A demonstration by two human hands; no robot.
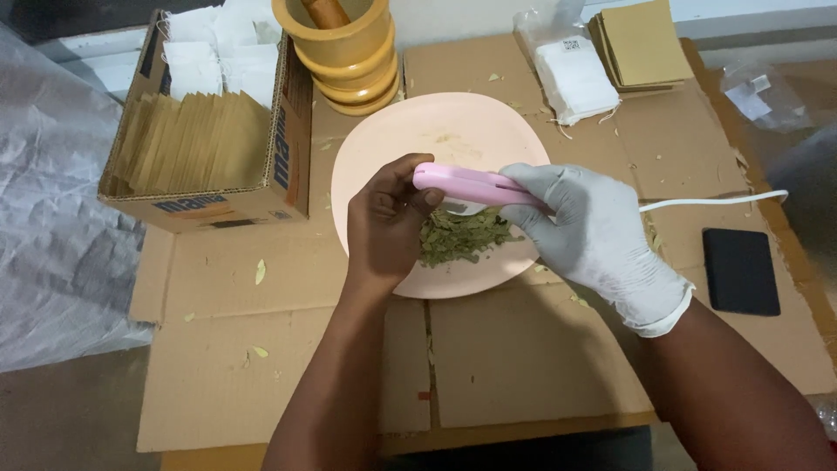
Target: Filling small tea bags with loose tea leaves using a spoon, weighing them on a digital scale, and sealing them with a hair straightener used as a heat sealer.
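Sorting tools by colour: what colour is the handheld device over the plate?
Pink, with a white cord; head view.

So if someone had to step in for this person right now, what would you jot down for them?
Left hand, bare, and right hand, gloved, both grip the pink corded sealer over the pink plate.
Dried green leaves lie heaped on the plate, under the sealer.
Whether a bag sits in the sealer can't be seen.
Cardboard box at left holds brown and white sachets; more sachets lie top right.
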